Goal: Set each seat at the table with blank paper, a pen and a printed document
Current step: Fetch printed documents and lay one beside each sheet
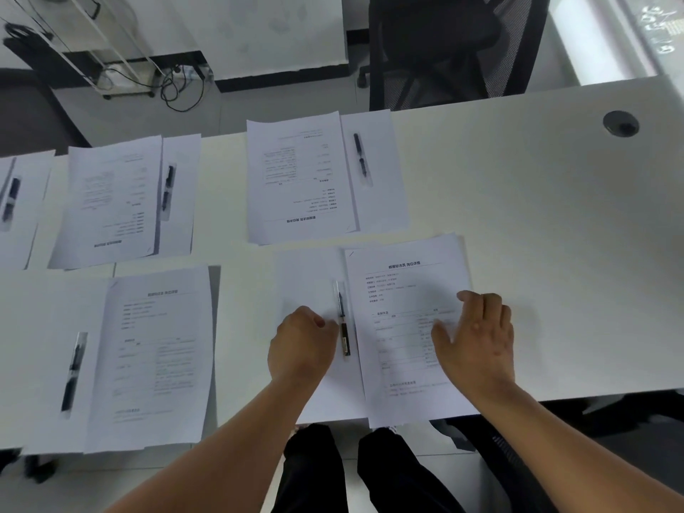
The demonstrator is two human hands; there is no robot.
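White table (536,201), several seat sets laid out. The nearest set sits at the table's near edge, in front of the person: blank paper (311,275) with a pen (343,320) lying lengthwise on its right part, and a printed document (403,290) just right of the pen, overlapping the blank sheet's right edge.

Left hand (298,346) rests on the blank paper just left of the pen — fingers curled in, tips hidden under the hand, touching or nearly touching the pen's side; cannot tell whether they pinch anything. Right hand (477,338) lies flat on the right half of the printed document, fingers straight and spread a little, pressing the sheet, holding nothing.

Other sets relative to the pen: one across the table directly beyond it (299,179) with its own pen (362,159); one to the left at the near edge (155,349); one far left across (111,198) — blurred. A black chair (444,50) stands beyond the table's far edge.
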